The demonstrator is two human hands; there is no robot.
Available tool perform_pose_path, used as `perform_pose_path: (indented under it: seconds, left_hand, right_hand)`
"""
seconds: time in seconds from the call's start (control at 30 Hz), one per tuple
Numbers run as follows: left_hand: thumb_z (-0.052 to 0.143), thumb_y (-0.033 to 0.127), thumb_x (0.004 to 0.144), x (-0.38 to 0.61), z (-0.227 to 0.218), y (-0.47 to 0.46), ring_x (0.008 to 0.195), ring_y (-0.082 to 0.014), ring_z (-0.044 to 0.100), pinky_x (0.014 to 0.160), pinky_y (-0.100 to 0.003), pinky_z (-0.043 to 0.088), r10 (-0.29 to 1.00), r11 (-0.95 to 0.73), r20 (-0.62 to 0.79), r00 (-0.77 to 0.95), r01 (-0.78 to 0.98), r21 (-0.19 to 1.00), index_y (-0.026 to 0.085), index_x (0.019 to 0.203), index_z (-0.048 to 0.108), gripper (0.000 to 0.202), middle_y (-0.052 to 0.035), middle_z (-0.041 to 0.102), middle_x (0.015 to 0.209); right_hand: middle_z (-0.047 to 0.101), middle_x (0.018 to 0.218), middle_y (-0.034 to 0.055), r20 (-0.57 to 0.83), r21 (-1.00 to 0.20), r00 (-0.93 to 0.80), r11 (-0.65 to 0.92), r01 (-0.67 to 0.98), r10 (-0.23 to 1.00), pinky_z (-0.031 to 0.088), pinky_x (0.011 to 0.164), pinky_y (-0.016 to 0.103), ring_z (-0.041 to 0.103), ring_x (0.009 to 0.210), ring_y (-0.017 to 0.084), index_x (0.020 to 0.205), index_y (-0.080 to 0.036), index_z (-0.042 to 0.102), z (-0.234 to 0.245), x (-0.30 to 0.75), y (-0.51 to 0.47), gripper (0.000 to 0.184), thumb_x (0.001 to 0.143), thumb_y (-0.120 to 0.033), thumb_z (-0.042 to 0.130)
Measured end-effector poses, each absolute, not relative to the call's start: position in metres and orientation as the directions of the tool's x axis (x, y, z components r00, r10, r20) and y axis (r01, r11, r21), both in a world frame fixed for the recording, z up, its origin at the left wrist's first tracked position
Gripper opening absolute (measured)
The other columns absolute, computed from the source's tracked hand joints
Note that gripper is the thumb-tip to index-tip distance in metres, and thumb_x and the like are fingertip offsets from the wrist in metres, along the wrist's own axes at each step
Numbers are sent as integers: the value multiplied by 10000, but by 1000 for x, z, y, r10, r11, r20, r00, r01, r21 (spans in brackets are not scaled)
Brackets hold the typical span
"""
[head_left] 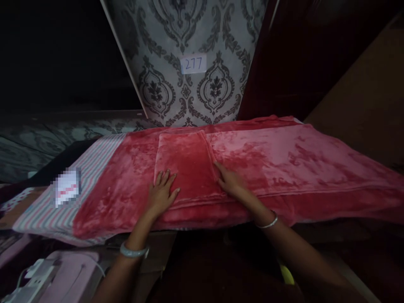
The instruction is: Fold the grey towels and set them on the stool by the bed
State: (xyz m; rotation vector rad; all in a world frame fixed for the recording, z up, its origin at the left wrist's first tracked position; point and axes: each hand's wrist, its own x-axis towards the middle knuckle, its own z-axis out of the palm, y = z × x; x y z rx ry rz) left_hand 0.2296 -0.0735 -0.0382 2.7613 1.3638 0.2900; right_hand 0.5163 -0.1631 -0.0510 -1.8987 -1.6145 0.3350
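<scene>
A red plush blanket (268, 155) lies lengthwise across the surface before me, with a long folded strip running to the right. At its middle is a squarish folded section (186, 162), darker red, with layered edges along the front. My left hand (160, 193) rests flat on the left front corner of that section, fingers spread. At the section's right edge, my right hand (232, 182) touches the fold with its index finger stretched out and thumb apart; its other fingers are partly hidden. Under the blanket's left end shows a striped cloth (94, 168).
A dark screen (63, 59) stands behind on the left, and a dark red panel (284, 63) on the right. A paper marked 277 (193, 64) is on the patterned wall. A white power strip (34, 280) and a pink object (72, 277) are at lower left.
</scene>
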Motion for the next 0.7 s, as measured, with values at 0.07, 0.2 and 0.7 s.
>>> perform_pose_path:
  seconds: [0.07, 0.2, 0.7]
  left_hand:
    - [519, 441, 963, 230, -33, -74, 1513, -388, 290, 1146, -647, 345, 788, -612, 169, 592, 781, 124, 200, 1481, 512, 571, -147, 392, 1615]
    - [535, 369, 949, 237, -28, -80, 1519, -373, 282, 1189, -680, 241, 712, -691, 240, 660, 720, 72, 240, 1508, 482, 576, -123, 391, 1617]
    - [328, 359, 992, 244, -1, 16, 1174, -244, 676, 1047, -410, 515, 709, -697, 270, 652, 588, 411, 194, 1243, 696, 475, -98, 724, 1267]
  right_hand:
    - [558, 1439, 195, 280, -497, 203, -39, 867, 938, 431, 1089, 511, 519, 1309, 370, 1481, -147, 513, -34, 507, -152, 617, 871, -213, 579]
    - [351, 1619, 142, 395, -405, 79, 96, 909, 915, 230, 1225, 521, 267, 1508, 320, 1557, -174, 407, -11, 482, -112, 650, 940, -319, 556]
    - [442, 1569, 130, 287, -612, 264, -36, 790, 921, 299, 1213, 416, 376, 1466, 241, 1511, -165, 481, -36, 532, -39, 582, 945, -299, 510]
